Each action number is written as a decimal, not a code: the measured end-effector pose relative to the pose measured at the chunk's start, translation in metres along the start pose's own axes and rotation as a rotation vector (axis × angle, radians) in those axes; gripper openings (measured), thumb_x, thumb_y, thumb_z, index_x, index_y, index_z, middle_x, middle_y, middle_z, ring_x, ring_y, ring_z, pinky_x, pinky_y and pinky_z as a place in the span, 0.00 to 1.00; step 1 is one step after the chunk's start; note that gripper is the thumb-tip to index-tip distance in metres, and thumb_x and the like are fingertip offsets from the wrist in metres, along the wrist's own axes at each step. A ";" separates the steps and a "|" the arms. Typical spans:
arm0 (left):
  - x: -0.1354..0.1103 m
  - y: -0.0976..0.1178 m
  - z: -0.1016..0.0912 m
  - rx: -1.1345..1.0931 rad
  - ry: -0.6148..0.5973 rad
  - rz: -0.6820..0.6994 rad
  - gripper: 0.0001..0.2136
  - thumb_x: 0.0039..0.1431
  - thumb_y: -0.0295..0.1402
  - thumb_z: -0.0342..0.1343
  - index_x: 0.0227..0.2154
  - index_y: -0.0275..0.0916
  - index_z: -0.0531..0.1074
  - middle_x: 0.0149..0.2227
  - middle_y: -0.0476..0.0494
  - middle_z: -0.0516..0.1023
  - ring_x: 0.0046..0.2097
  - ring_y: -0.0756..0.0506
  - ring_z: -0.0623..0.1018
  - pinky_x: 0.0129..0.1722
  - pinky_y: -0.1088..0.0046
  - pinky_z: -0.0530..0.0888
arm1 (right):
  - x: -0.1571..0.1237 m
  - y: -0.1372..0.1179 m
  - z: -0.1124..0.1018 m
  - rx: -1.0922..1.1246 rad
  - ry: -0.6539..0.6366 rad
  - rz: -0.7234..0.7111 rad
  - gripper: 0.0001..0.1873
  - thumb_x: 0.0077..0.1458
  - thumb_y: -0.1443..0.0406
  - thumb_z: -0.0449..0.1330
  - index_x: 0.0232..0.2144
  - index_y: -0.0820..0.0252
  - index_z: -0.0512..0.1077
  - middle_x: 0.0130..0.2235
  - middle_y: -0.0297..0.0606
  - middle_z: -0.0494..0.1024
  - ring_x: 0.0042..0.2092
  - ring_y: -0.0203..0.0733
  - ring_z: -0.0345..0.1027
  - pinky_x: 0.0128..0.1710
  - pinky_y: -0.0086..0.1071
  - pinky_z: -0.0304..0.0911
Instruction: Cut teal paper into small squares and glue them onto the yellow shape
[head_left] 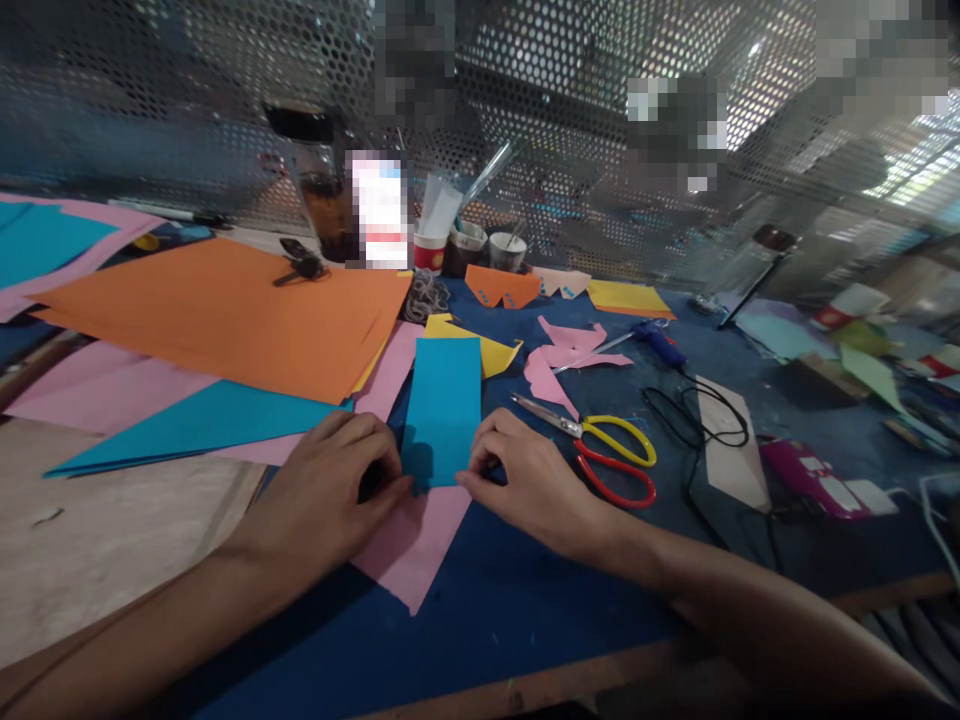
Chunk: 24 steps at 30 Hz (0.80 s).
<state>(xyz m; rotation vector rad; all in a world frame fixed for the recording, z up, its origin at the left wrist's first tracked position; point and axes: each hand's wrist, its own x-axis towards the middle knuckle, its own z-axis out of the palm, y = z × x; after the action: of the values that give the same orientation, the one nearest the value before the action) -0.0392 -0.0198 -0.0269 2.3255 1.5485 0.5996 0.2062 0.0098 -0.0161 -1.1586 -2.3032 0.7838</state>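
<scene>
A blue rectangular piece of paper (446, 400) lies upright in front of me, over a pink sheet (420, 545) whose pointed end shows below it. My left hand (349, 470) is closed in a pinch at the blue paper's lower left corner. At the lower right corner, my right hand (521, 475) pinches the same paper between thumb and curled fingers. Scissors with one yellow and one red handle (615, 455) lie just right of my right hand, blades pointing left. Behind the blue paper, a yellow paper piece (499, 350) sticks out.
Large orange sheets (247, 320) and folded blue paper (202, 425) spread at the left. A pink cut-out pinwheel shape (566, 355), a blue glue gun (660, 345) with its black cord and a purple device (814, 478) lie right. Cups (508, 250) stand by the perforated metal panel (562, 170).
</scene>
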 end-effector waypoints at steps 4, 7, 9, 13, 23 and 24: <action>0.001 -0.001 0.000 0.006 -0.001 0.005 0.10 0.61 0.36 0.60 0.26 0.42 0.68 0.33 0.45 0.73 0.40 0.39 0.70 0.41 0.58 0.68 | 0.000 -0.001 0.001 -0.013 0.010 0.002 0.12 0.59 0.70 0.68 0.27 0.59 0.68 0.40 0.34 0.73 0.40 0.36 0.70 0.40 0.32 0.65; 0.001 -0.001 0.000 0.013 -0.004 -0.015 0.10 0.62 0.37 0.60 0.26 0.43 0.68 0.33 0.45 0.74 0.40 0.38 0.70 0.41 0.57 0.68 | -0.001 -0.001 0.001 -0.017 0.015 -0.004 0.12 0.58 0.70 0.67 0.27 0.59 0.68 0.40 0.34 0.73 0.39 0.37 0.70 0.39 0.32 0.65; 0.001 0.000 0.000 0.018 -0.006 -0.019 0.10 0.61 0.37 0.59 0.26 0.43 0.68 0.33 0.45 0.73 0.41 0.38 0.70 0.41 0.57 0.68 | -0.001 -0.001 0.002 -0.018 0.012 -0.004 0.12 0.58 0.70 0.67 0.27 0.59 0.68 0.40 0.34 0.72 0.39 0.37 0.70 0.39 0.32 0.65; 0.001 0.002 0.000 0.023 -0.006 -0.015 0.10 0.61 0.36 0.59 0.26 0.43 0.67 0.33 0.45 0.73 0.40 0.38 0.70 0.41 0.56 0.68 | -0.001 0.000 0.003 -0.021 0.019 0.005 0.11 0.58 0.70 0.67 0.28 0.58 0.68 0.41 0.34 0.72 0.40 0.37 0.70 0.39 0.32 0.65; -0.002 0.000 0.005 0.007 0.074 0.093 0.03 0.64 0.34 0.59 0.35 0.43 0.75 0.39 0.44 0.78 0.45 0.37 0.71 0.45 0.56 0.69 | 0.002 -0.005 0.002 -0.024 0.004 0.029 0.10 0.57 0.71 0.67 0.29 0.59 0.68 0.40 0.34 0.71 0.41 0.38 0.69 0.39 0.32 0.65; -0.003 0.001 0.006 0.002 0.099 0.147 0.04 0.66 0.33 0.58 0.37 0.44 0.77 0.40 0.44 0.78 0.46 0.37 0.71 0.46 0.56 0.69 | 0.001 -0.006 0.002 -0.026 0.002 0.031 0.10 0.57 0.70 0.67 0.30 0.58 0.68 0.40 0.34 0.71 0.41 0.38 0.69 0.39 0.32 0.65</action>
<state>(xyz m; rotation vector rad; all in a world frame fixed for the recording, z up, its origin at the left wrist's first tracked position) -0.0367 -0.0232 -0.0322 2.4606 1.4277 0.7591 0.2012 0.0078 -0.0134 -1.2090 -2.3056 0.7657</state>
